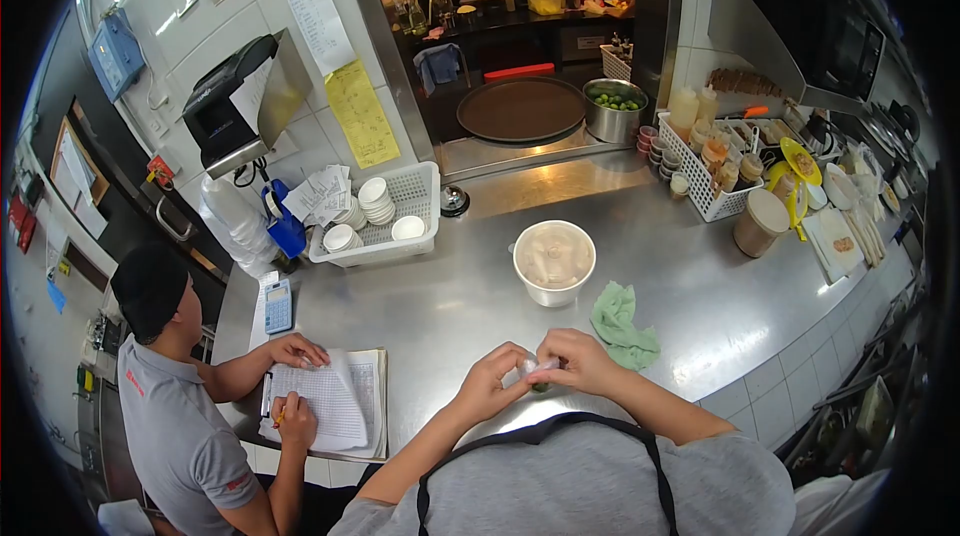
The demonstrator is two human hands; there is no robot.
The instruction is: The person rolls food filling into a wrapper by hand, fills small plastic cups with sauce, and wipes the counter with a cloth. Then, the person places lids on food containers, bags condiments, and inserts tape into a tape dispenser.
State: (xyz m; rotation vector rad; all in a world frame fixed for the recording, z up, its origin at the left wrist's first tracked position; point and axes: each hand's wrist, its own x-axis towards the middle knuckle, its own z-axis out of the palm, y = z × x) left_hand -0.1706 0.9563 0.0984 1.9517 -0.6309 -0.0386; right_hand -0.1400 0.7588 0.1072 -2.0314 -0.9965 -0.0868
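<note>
Close to my body, at the counter's front edge, my left hand (492, 382) and my right hand (578, 360) meet with fingers pinched. Between them is a small clear plastic bag (541, 374) with something green at its lower end. The fingers cover most of the bag, so its contents are hard to make out. Just beyond my hands stands a white tub (553, 295) with a pale content seen at its top; whether a clear lid covers it I cannot tell. A crumpled green cloth (622, 328) lies right of the tub, near my right hand.
At left a co-worker (185, 406) writes on a clipboard of papers (365, 401), beside a calculator (278, 307). Behind are a white basket of small dishes (385, 250), a bell (453, 202), a round brown tray (522, 110) and a steel pot (614, 123). Sauce bottles fill a basket (712, 206) at right.
</note>
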